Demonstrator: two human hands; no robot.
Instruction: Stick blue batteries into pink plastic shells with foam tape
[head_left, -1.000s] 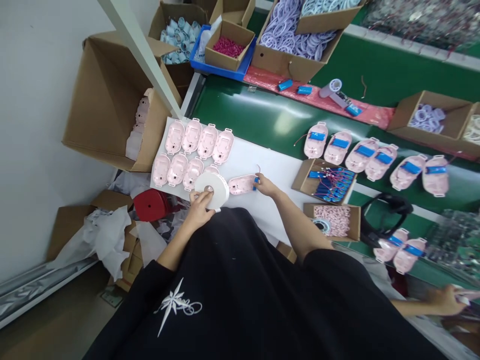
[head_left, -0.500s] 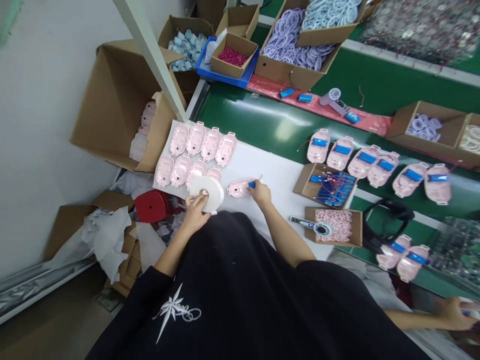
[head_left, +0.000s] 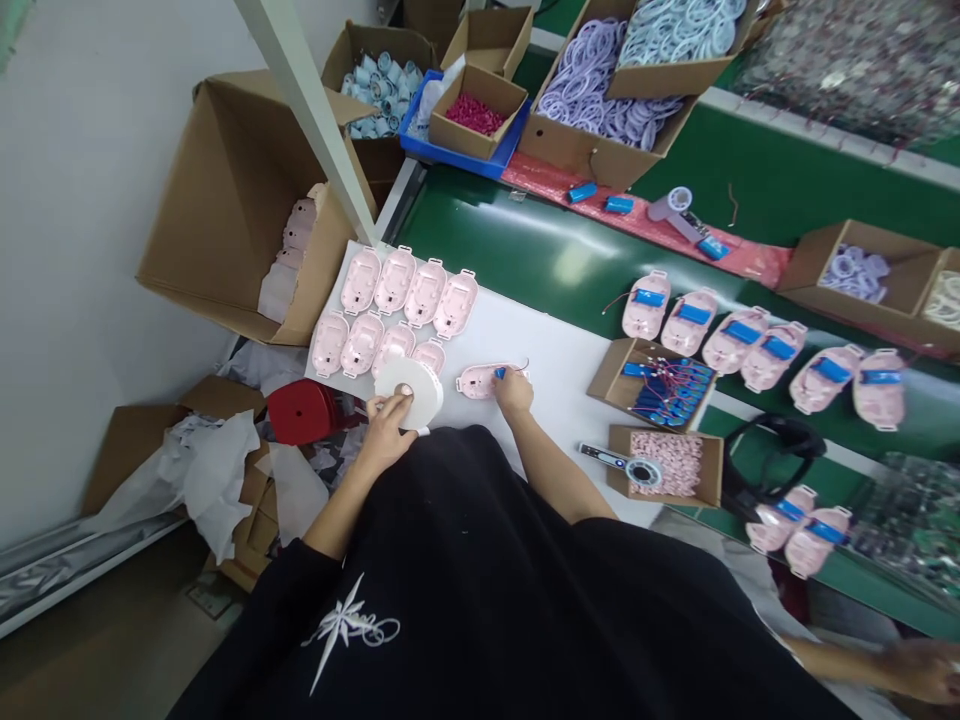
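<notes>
My left hand (head_left: 388, 425) is closed on a roll of white tape (head_left: 421, 393), its fingers at the core hole. My right hand (head_left: 513, 393) pinches a blue battery (head_left: 500, 373) inside a pink plastic housing (head_left: 474, 381) that lies on the white sheet (head_left: 547, 345). The hand covers part of that battery and of the housing's right end. Up and to the left, two rows of pink housings (head_left: 394, 280) without batteries lie on the sheet; the tape roll overlaps the nearest ones.
A box of blue batteries with red wires (head_left: 667, 385) and a box of small pink parts (head_left: 675, 465) stand to the right. Pink housings with batteries (head_left: 739, 340) line the green belt (head_left: 517, 240). A metal post (head_left: 307, 120) rises at left. A co-worker's hand (head_left: 919, 670) is at lower right.
My right hand has moved slightly left and down over the housing, with the battery still in its fingers. The tape roll has barely shifted. The co-worker's hand has moved lower.
</notes>
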